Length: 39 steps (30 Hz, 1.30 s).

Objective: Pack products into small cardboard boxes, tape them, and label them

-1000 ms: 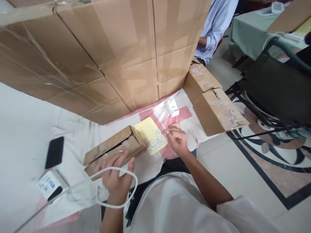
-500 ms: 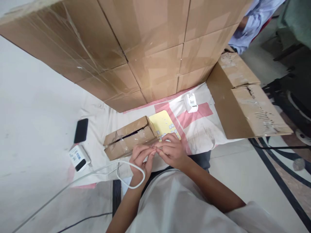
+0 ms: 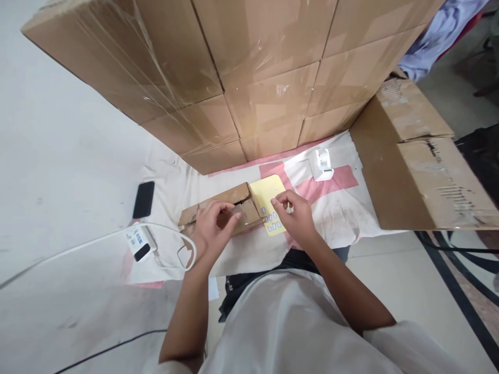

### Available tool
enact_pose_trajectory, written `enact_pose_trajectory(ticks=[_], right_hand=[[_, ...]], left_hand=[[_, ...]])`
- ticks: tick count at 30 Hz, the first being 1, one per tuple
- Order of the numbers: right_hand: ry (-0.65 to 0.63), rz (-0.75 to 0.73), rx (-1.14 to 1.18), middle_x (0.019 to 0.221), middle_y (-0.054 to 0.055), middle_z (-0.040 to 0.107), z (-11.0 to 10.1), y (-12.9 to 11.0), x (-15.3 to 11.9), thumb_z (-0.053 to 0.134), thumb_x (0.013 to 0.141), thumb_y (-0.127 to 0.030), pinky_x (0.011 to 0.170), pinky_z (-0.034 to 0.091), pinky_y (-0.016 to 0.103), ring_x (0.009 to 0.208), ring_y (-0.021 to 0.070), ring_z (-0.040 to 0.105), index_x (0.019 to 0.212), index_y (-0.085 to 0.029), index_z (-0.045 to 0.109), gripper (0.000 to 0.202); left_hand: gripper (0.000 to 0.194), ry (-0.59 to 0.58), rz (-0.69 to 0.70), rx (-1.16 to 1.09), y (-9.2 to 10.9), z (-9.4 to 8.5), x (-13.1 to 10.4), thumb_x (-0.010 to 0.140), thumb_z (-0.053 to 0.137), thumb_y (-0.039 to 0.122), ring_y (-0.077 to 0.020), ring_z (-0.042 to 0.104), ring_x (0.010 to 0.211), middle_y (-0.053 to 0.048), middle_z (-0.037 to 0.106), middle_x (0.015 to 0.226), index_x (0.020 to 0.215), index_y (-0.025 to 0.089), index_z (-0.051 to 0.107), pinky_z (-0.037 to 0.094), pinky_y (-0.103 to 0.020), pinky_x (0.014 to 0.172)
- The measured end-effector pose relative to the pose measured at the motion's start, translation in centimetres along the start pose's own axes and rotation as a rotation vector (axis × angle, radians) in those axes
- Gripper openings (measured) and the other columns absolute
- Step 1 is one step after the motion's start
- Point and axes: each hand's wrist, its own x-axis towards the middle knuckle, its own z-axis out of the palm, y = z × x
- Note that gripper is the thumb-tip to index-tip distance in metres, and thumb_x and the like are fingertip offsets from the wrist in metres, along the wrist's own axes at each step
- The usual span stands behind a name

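My left hand is over the small taped cardboard box, its thumb and forefinger curved apart. A greyish, shiny patch shows by those fingertips; I cannot tell if it is film or tape. To its right, my right hand hovers above a yellow sheet, thumb and forefinger pinched together. Whatever is in that pinch is too small to make out. Several small blue-outlined labels lie on the sheet's lower part, partly covered by the right hand.
A wall of taped cartons rises behind the cloth-covered surface. A white device stands at right, before an open carton. At left lie a black phone and a white box. A white cable loops near my left wrist.
My hands were together in front of the small box. They have parted: the left moved left and forward over the box, the right moved right and forward over the yellow sheet.
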Motion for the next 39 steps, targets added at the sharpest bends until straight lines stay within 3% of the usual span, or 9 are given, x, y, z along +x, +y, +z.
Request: enact_pose_trajectory(ticks=[7, 12, 17, 22, 25, 29, 34, 39], right_hand=[[-0.087, -0.022, -0.035, 0.079, -0.001, 0.063, 1.5, 0.4, -0.1, 0.063, 0.097, -0.031, 0.069, 0.042, 0.031, 0.070, 0.0153, 0.054, 0.082, -0.022, 0.057, 0.019], [-0.102, -0.084, -0.047, 0.089, 0.003, 0.066, 1.7, 1.0, -0.3, 0.062, 0.096, -0.028, 0.074, 0.047, 0.033, 0.077, 0.0178, 0.059, 0.093, -0.022, 0.061, 0.007], [-0.213, -0.222, 0.038, 0.122, 0.010, 0.067, 2.0, 1.0, -0.2, 0.051, 0.103, -0.024, 0.090, 0.054, 0.039, 0.104, 0.0223, 0.065, 0.123, -0.023, 0.062, 0.023], [-0.248, -0.203, 0.101, 0.124, 0.010, 0.067, 2.4, 1.3, -0.3, 0.048, 0.105, -0.025, 0.097, 0.054, 0.042, 0.118, 0.0242, 0.063, 0.127, -0.024, 0.061, 0.026], [-0.245, -0.189, 0.105, 0.123, 0.010, 0.067, 2.5, 1.5, -0.6, 0.047, 0.105, -0.023, 0.098, 0.054, 0.042, 0.116, 0.0242, 0.064, 0.126, -0.023, 0.062, 0.025], [-0.232, -0.165, 0.093, 0.121, 0.010, 0.068, 2.5, 2.3, -1.4, 0.050, 0.104, -0.024, 0.094, 0.054, 0.041, 0.106, 0.0227, 0.066, 0.125, -0.023, 0.061, 0.024], [-0.143, -0.118, 0.008, 0.113, 0.009, 0.068, 0.9, 4.6, -2.9, 0.054, 0.101, -0.024, 0.086, 0.055, 0.038, 0.090, 0.0201, 0.066, 0.117, -0.023, 0.064, 0.019], [0.000, -0.065, -0.158, 0.105, 0.009, 0.068, -2.7, 7.5, -3.2, 0.053, 0.099, -0.023, 0.089, 0.055, 0.044, 0.099, 0.0253, 0.066, 0.104, -0.023, 0.070, 0.018]], left_hand=[[0.026, -0.043, -0.005, 0.036, -0.6, 0.1, 2.1, 0.082, 0.076, 0.040, -0.0187, 0.064, 0.087, 0.000, 0.067, 0.096, 0.098, 0.023, 0.064, 0.046, -0.036, 0.086], [0.035, -0.188, -0.089, -0.059, -1.6, 0.8, 2.8, 0.078, 0.078, 0.039, -0.0156, 0.059, 0.077, 0.003, 0.060, 0.085, 0.103, 0.024, 0.058, 0.045, -0.031, 0.074], [0.028, -0.270, -0.180, -0.050, -1.7, 0.9, 3.2, 0.085, 0.074, 0.042, -0.0147, 0.058, 0.072, 0.005, 0.061, 0.080, 0.100, 0.025, 0.058, 0.044, -0.030, 0.072], [0.018, -0.260, -0.070, 0.010, -1.5, 1.0, 3.7, 0.094, 0.063, 0.040, -0.0145, 0.059, 0.076, 0.000, 0.065, 0.098, 0.101, 0.023, 0.062, 0.046, -0.032, 0.078], [0.029, -0.243, -0.037, 0.045, -1.5, 1.4, 3.7, 0.095, 0.061, 0.038, -0.0144, 0.058, 0.076, -0.001, 0.063, 0.105, 0.120, 0.024, 0.064, 0.048, -0.031, 0.079], [0.066, -0.197, -0.066, 0.104, -1.5, 2.1, 3.6, 0.095, 0.059, 0.035, -0.0144, 0.056, 0.074, 0.000, 0.061, 0.101, 0.158, 0.029, 0.038, 0.046, -0.030, 0.076], [0.061, -0.194, -0.061, 0.164, -1.3, 2.3, 3.7, 0.099, 0.052, 0.034, -0.0179, 0.059, 0.086, -0.001, 0.059, 0.099, 0.159, 0.030, 0.039, 0.045, -0.030, 0.079], [0.056, -0.171, -0.023, 0.158, -1.4, 2.3, 3.9, 0.101, 0.043, 0.028, -0.0180, 0.058, 0.087, -0.002, 0.058, 0.098, 0.157, 0.027, 0.043, 0.046, -0.031, 0.084]])
